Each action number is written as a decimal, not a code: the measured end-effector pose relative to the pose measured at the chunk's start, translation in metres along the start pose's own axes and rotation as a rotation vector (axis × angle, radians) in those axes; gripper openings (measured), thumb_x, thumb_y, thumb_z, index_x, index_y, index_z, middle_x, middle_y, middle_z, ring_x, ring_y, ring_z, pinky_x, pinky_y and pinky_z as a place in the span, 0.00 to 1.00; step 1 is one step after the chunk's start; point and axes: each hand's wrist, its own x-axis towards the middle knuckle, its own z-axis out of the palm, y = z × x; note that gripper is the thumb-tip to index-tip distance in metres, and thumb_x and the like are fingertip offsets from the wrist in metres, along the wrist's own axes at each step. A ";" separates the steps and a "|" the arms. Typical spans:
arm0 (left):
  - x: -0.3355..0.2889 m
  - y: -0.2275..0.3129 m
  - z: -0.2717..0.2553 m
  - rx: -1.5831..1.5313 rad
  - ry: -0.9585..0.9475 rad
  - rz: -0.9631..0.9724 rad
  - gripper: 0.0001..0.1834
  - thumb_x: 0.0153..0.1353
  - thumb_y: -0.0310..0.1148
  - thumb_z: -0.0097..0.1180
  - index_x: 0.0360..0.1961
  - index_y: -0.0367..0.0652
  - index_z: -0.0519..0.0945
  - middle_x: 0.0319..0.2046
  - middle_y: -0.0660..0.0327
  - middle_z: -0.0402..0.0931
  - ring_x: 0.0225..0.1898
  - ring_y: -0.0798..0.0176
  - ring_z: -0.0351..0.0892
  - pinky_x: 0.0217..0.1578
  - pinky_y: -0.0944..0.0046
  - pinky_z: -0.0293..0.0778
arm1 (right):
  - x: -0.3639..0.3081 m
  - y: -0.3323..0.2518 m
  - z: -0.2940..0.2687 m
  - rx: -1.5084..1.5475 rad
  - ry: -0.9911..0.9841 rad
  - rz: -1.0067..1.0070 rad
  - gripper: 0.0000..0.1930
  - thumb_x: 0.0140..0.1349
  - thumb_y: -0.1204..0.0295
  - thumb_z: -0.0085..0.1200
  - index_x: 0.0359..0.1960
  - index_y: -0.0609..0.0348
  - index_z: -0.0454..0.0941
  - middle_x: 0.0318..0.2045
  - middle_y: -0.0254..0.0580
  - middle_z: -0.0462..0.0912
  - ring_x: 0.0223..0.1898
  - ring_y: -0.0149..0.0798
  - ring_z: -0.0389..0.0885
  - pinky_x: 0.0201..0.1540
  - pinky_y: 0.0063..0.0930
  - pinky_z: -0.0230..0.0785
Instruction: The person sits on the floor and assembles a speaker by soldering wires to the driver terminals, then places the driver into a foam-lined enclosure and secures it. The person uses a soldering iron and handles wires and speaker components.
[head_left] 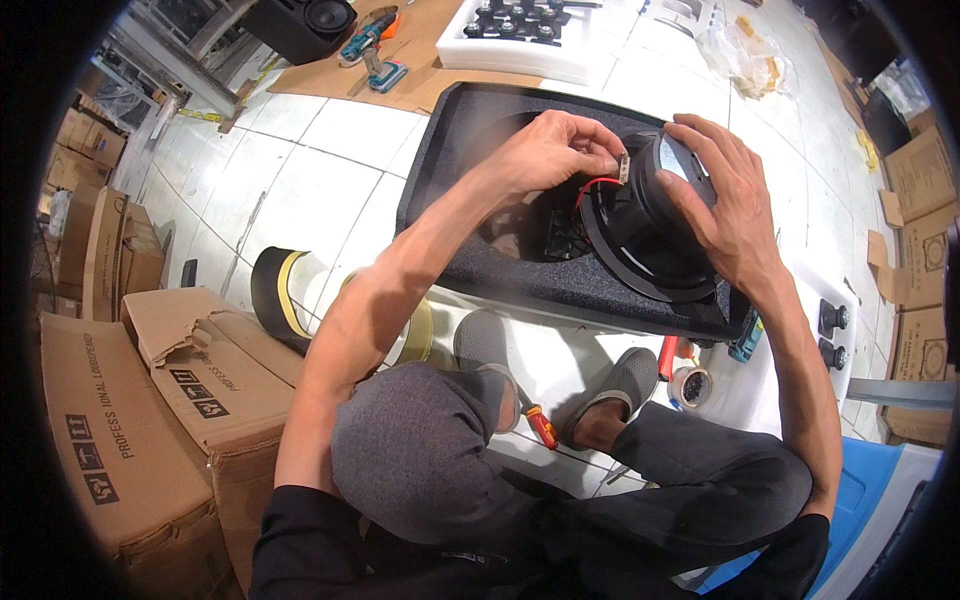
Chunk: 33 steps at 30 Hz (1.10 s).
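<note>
At the terminal: fingers of the left hand (545, 150) pinch a small metal connector (624, 167) with a red wire (592, 186), so it meets the driver.
Right hand (725, 200): fingers spread over the speaker driver (645, 235), keeping it tilted on edge.
Driver place: at the round hole of the black carpeted cabinet (470, 130), on the tiled floor (300, 170).
Near the feet: screwdriver (540, 425), tape roll (690, 385).
</note>
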 end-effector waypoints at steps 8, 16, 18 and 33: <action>0.004 -0.005 0.000 -0.032 -0.027 0.070 0.13 0.67 0.30 0.61 0.49 0.33 0.82 0.37 0.60 0.83 0.42 0.69 0.81 0.51 0.68 0.76 | 0.000 0.000 0.000 -0.003 0.000 0.004 0.25 0.67 0.52 0.58 0.57 0.58 0.79 0.59 0.46 0.79 0.62 0.49 0.74 0.66 0.45 0.61; 0.005 -0.009 0.003 0.136 0.029 0.113 0.13 0.68 0.31 0.61 0.48 0.32 0.82 0.38 0.59 0.84 0.42 0.68 0.82 0.50 0.68 0.78 | 0.000 0.000 0.000 -0.002 -0.016 0.021 0.25 0.67 0.52 0.58 0.57 0.58 0.79 0.59 0.46 0.78 0.62 0.49 0.74 0.66 0.45 0.61; 0.002 -0.005 0.002 0.189 0.045 0.099 0.13 0.67 0.31 0.62 0.48 0.33 0.83 0.39 0.58 0.84 0.42 0.68 0.83 0.50 0.68 0.79 | 0.000 0.000 0.000 0.001 -0.013 0.012 0.25 0.67 0.52 0.58 0.57 0.58 0.79 0.59 0.46 0.78 0.62 0.49 0.74 0.66 0.45 0.61; -0.005 0.000 -0.003 0.229 0.054 0.096 0.18 0.67 0.38 0.63 0.51 0.37 0.85 0.41 0.54 0.87 0.44 0.62 0.85 0.51 0.60 0.79 | 0.000 -0.001 -0.001 0.012 -0.005 0.007 0.25 0.67 0.53 0.58 0.57 0.58 0.80 0.59 0.46 0.79 0.62 0.49 0.74 0.67 0.45 0.60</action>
